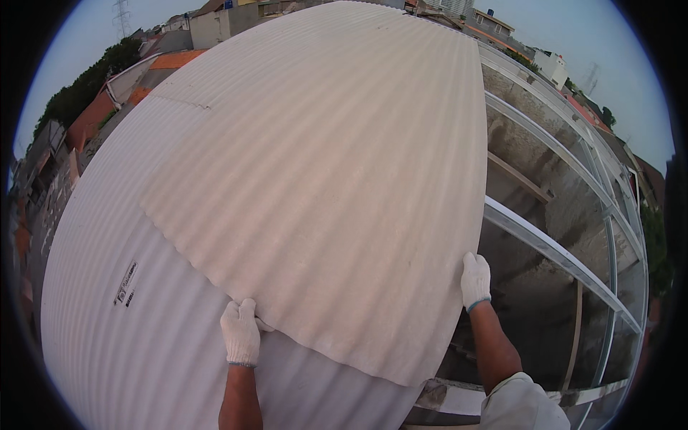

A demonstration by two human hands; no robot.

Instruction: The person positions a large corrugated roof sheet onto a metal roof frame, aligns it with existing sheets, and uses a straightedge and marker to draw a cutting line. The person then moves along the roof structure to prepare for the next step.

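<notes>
While the left hand point(242, 333) pinches the lower edge of a beige corrugated sheet point(322, 215), the right hand point(476, 282) grips its right edge. Spanning the frame's centre, the sheet overlaps pale roofing point(165, 344) already covering the left; metal beams point(545, 238) at right are still uncovered. Whether the sheet is fastened, I cannot tell.

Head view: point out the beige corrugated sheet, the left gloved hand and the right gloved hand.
Beige corrugated sheet point(333, 201): head view, on the middle of its upper face.
Left gloved hand point(241, 335): head view, on the middle of the hand.
Right gloved hand point(476, 282): head view, on the middle of the hand.
</notes>
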